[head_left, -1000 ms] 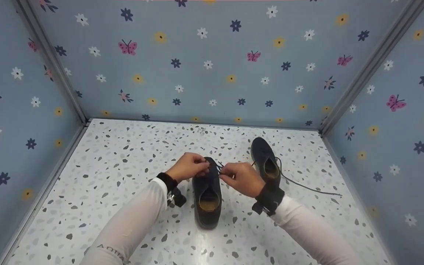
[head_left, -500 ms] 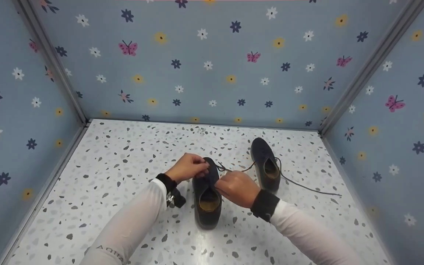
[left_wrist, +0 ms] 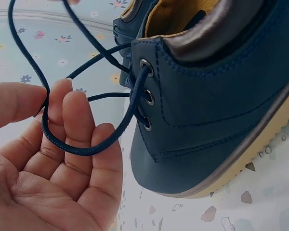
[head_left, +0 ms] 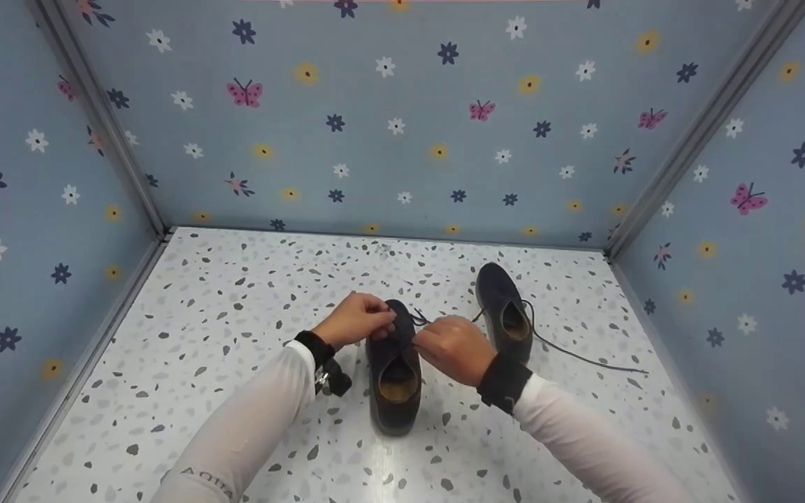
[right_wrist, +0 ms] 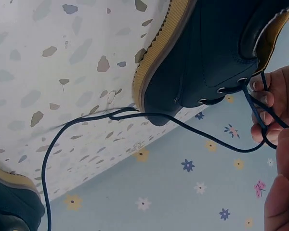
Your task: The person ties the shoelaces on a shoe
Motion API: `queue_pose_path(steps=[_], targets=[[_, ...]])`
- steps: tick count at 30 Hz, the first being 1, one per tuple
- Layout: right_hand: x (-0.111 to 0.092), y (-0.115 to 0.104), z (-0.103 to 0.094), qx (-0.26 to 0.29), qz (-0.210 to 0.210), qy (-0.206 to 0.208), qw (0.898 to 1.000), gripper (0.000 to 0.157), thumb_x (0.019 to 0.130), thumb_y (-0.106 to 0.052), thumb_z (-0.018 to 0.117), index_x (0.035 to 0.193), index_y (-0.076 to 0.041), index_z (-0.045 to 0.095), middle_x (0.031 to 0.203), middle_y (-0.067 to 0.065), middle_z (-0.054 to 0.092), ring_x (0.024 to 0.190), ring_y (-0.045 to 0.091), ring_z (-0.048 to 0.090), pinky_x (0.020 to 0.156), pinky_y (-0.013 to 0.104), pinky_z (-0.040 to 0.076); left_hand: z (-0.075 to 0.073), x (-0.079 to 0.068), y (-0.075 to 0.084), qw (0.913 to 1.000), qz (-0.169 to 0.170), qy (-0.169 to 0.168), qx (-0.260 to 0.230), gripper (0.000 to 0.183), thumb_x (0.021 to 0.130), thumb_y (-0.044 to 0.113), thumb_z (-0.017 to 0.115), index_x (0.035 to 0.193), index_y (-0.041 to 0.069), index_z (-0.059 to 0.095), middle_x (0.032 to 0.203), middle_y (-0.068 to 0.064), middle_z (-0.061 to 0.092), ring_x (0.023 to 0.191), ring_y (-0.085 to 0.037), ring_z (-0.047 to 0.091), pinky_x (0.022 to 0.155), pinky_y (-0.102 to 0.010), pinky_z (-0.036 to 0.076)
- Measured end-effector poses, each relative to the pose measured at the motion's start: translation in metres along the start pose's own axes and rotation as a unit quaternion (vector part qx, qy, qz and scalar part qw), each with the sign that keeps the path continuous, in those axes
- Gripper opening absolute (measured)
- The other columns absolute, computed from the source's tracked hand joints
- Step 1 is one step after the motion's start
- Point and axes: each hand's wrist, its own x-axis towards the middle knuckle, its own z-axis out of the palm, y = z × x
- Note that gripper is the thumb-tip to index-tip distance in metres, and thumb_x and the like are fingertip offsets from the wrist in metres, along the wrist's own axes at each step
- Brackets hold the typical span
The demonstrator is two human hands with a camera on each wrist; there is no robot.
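Well, pale blue walls (head_left: pixel 416 91) printed with flowers and butterflies fill the top and both sides of the frame, grey strips (head_left: pixel 95 119) running down the corners to a white floor (head_left: pixel 221 279) flecked with grey chips. A dark blue shoe (head_left: pixel 395 418) stands there, lower centre; the left hand (head_left: pixel 357 319) pinches a loop of its lace (left_wrist: pixel 82 151), the right hand (head_left: pixel 457 349) pinches another stretch. Right of centre stands a second shoe (head_left: pixel 497 283).

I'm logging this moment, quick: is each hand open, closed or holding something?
Left hand: holding, pinching the shoelace between thumb and finger.
Right hand: closed, holding the shoelace too.
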Motion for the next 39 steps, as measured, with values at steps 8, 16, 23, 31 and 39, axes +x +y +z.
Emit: queue_pose_path(steps=[8, 16, 23, 31, 39], targets=[[0.002, 0.000, 0.002, -0.038, -0.054, 0.007, 0.998, 0.019, 0.082, -0.005, 0.075, 0.073, -0.015, 0.062, 0.067, -0.002, 0.063, 0.057, 0.017, 0.059, 0.053, 0.031, 0.046, 0.002, 0.001, 0.001, 1.0000, 0.003, 0.004, -0.005, 0.015, 0.098, 0.017, 0.070, 0.088, 0.006, 0.071, 0.080, 0.001, 0.074, 0.068, -0.009, 0.066, 0.065, -0.023, 0.056], [-0.005, -0.010, 0.010, -0.019, -0.049, -0.049, 0.997, 0.022, 0.080, -0.016, 0.083, 0.072, -0.017, 0.062, 0.063, -0.003, 0.063, 0.055, 0.016, 0.061, 0.053, 0.031, 0.048, 0.001, 0.000, 0.000, 0.9999, -0.008, 0.011, -0.007, 0.013, 0.098, 0.017, 0.071, 0.092, 0.006, 0.071, 0.083, -0.002, 0.076, 0.071, -0.009, 0.068, 0.067, -0.023, 0.057], [-0.008, -0.014, 0.015, 0.025, 0.019, -0.107, 0.994, 0.017, 0.082, -0.021, 0.086, 0.078, -0.017, 0.070, 0.067, -0.003, 0.069, 0.059, 0.013, 0.066, 0.056, 0.030, 0.051, -0.001, -0.003, -0.008, 0.9997, -0.015, 0.003, -0.018, 0.016, 0.099, 0.019, 0.070, 0.100, 0.003, 0.074, 0.085, -0.003, 0.077, 0.071, -0.009, 0.068, 0.068, -0.023, 0.057], [-0.007, -0.012, 0.021, 0.030, 0.059, -0.120, 0.991, 0.014, 0.082, -0.025, 0.087, 0.082, -0.018, 0.074, 0.071, -0.003, 0.072, 0.063, 0.013, 0.068, 0.060, 0.030, 0.054, -0.003, -0.009, -0.020, 0.9992, -0.035, 0.005, -0.020, 0.012, 0.098, 0.017, 0.070, 0.095, 0.006, 0.072, 0.085, -0.002, 0.075, 0.071, -0.011, 0.068, 0.071, -0.027, 0.061], [0.001, -0.011, 0.026, 0.039, 0.097, -0.125, 0.987, 0.011, 0.082, -0.026, 0.087, 0.082, -0.019, 0.079, 0.074, -0.003, 0.073, 0.067, 0.014, 0.069, 0.062, 0.031, 0.056, -0.002, -0.015, -0.033, 0.9993, -0.036, 0.001, -0.007, 0.014, 0.098, 0.017, 0.070, 0.091, 0.005, 0.071, 0.085, -0.005, 0.075, 0.072, -0.013, 0.068, 0.074, -0.035, 0.063]])
